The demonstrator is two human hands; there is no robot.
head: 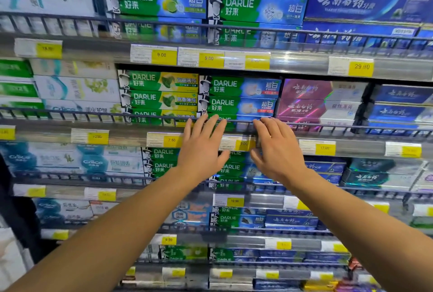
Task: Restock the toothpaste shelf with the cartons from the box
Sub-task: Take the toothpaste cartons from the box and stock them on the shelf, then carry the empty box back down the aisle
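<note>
Cardboard cartons [239,104], light, stiff and probably slick, sit stacked behind the shelf rail [93,113]; I'd pinch their short ends. Left hand [201,151] and right hand [276,151] reach flat-fingered, holding nothing.

The two hands and the wire rail [328,125] hide the bottom Darlie carton [236,118].

We count yellow price tags [164,57] along the shelf edges, reading 9.00, 7.50 [172,140] and 29.90 [360,67]. We note dark wire rails [93,116] fronting each tier, and a dark shape [14,209] at far left.
</note>
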